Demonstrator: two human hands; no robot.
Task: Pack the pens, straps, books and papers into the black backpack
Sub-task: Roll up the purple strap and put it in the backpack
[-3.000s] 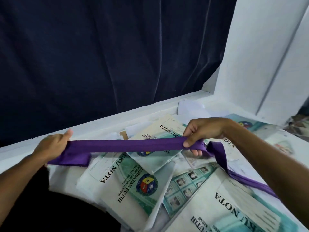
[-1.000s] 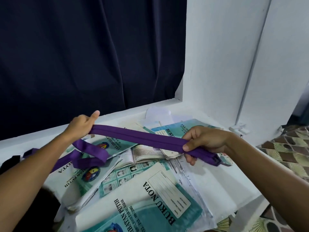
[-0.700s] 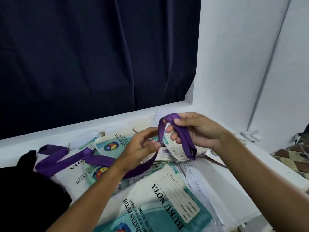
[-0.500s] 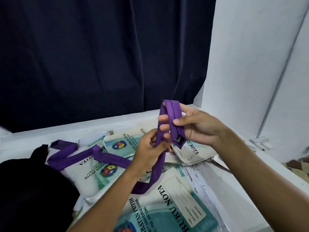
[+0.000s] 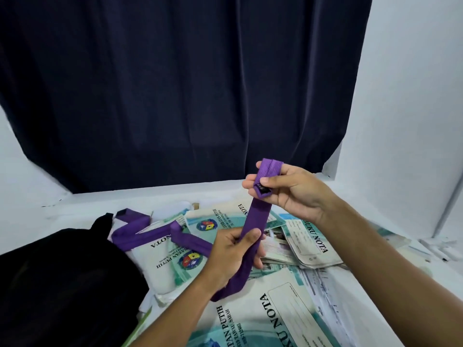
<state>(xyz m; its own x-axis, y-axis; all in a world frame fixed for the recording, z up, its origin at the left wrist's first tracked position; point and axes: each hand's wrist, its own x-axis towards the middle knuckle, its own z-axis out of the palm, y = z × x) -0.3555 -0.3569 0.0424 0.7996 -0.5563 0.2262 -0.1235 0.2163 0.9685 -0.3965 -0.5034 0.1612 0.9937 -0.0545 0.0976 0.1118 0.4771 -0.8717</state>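
A long purple strap runs between both hands above the table. My right hand pinches its folded end, raised at centre right. Lower down, my left hand grips the strap's middle; the rest trails left across the books to a loose end. The black backpack lies at the lower left. Several green and white note books and papers are scattered over the white table. I see no pens clearly.
A dark blue curtain hangs behind the table. White walls close in the right side. Small white objects lie at the table's right edge.
My right hand folded the strap's end over and lifted it. My left hand slid in from the far left to grip the strap's middle. The view turned left, bringing the backpack into sight.
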